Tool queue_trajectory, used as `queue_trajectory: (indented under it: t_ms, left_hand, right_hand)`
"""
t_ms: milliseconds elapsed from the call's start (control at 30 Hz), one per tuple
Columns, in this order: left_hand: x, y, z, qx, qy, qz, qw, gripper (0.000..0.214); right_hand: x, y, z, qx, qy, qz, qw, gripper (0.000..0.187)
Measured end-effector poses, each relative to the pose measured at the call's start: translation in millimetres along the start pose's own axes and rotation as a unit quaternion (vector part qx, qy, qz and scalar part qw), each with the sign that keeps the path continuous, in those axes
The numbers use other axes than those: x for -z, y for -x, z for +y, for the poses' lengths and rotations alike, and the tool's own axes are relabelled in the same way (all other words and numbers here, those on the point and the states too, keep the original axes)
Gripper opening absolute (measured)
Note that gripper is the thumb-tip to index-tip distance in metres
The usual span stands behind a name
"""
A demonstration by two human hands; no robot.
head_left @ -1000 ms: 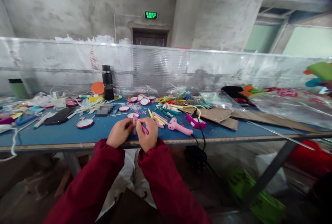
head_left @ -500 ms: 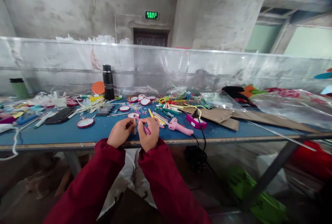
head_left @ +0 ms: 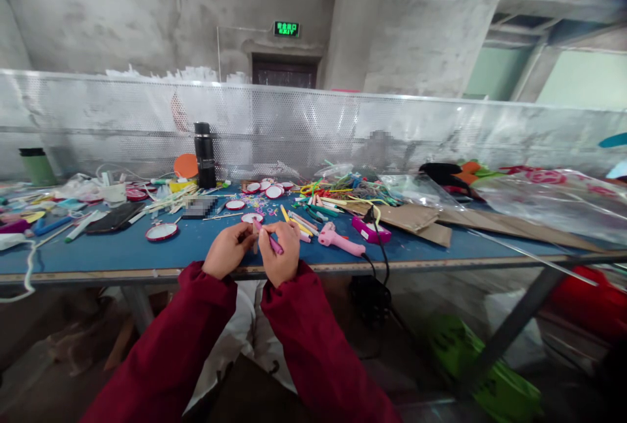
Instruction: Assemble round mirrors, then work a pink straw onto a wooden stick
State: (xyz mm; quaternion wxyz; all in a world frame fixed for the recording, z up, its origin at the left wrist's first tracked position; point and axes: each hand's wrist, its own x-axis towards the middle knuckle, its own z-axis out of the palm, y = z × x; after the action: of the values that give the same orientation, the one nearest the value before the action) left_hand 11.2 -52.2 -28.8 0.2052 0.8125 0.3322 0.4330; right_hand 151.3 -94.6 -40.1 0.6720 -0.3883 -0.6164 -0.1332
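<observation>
My left hand (head_left: 226,252) pinches a narrow flat wooden stick (head_left: 255,249), held upright near the table's front edge. In my right hand (head_left: 283,258) is a pinkish-purple marker (head_left: 276,245), its tip end at the stick. Both hands are close together, and the fingers partly hide the stick. Just beyond them lies a round white piece with a red rim (head_left: 252,218). Several coloured markers (head_left: 298,224) lie to the right of my right hand, and beside them is a pink glue gun (head_left: 340,240) with a black cord.
The blue table (head_left: 196,250) carries a black phone (head_left: 116,217), a black bottle (head_left: 204,155), a pink-purple power strip (head_left: 371,230) and flat brown cardboard (head_left: 406,217). Tangled coloured strands (head_left: 347,188) lie at the back. A perforated metal panel (head_left: 304,129) stands along the far edge.
The marker and my right hand have shifted very slightly against the stick. My left hand stays almost in place, and the things on the table look the same.
</observation>
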Motion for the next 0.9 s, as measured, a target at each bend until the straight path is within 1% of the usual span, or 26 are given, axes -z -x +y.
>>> queue_trajectory:
  t_ms: [200,400,567,900]
  left_hand:
    - [0.2,-0.2,-0.5,0.000,-0.002,0.001,1.000,0.022]
    - [0.6,0.3,-0.4,-0.005,-0.012,0.002,1.000,0.023]
    - [0.5,0.1,-0.5,0.005,-0.020,0.001,1.000,0.020]
    - [-0.3,-0.4,-1.7,0.007,-0.005,0.000,1.000,0.022]
  right_hand:
    - [-0.8,0.1,0.4,-0.006,0.002,0.012,1.000,0.010]
    - [-0.4,0.1,0.0,0.000,0.000,-0.006,1.000,0.010]
    - [0.5,0.5,-0.6,-0.005,0.005,0.020,1.000,0.011]
    - [1.5,0.1,-1.7,0.000,0.008,-0.007,1.000,0.011]
